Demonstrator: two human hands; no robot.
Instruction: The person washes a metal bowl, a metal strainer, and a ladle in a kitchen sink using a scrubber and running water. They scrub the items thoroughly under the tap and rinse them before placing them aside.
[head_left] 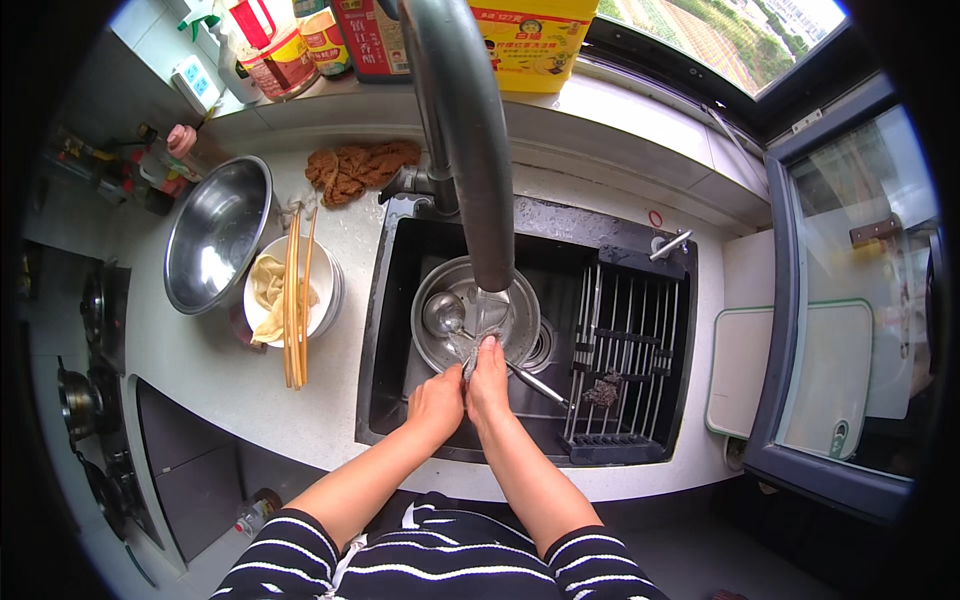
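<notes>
My left hand (436,408) and my right hand (488,378) come together over the near rim of a round metal pot (422,345) in the black sink (398,290). Fingers on both hands are closed around something greyish, too small and wet-looking to make out. What looks like a stream of water (491,312) falls from the dark faucet (485,200) onto it. Inside the pot lies a ladle (443,314), bowl to the left. A dark-tipped handle (540,386), apparently the ladle's, sticks out past my right hand.
Right in the sink, a metal rack (620,345) carries a dark scrubber (603,391). Left on the counter are a metal basin (220,235), stacked bowls (322,275) with a cloth (268,285) and chopsticks (296,310), and a brown rag (360,170). An open window (775,300) juts in right.
</notes>
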